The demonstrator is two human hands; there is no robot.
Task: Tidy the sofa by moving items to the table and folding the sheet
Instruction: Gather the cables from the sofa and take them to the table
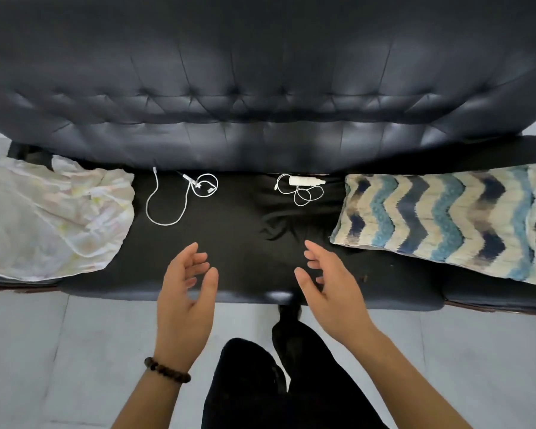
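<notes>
Both grips empty, fingers spread: left hand [184, 292] nearer looped white cable [167, 199], right hand [331, 289] nearer charger w/ cord [302, 184]; both lie ahead toward sofa [260, 88] back.

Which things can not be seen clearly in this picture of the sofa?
- Table: outside the head view, not shown.
- White sheet: its left part is cut by the picture edge.
- Small white device with cable: too small to identify.
- Floor under the person: hidden by dark trousers.

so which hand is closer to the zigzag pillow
Right. The right hand hovers open just left of the zigzag pillow; the left hand is farther left, nearer the crumpled sheet.
</notes>
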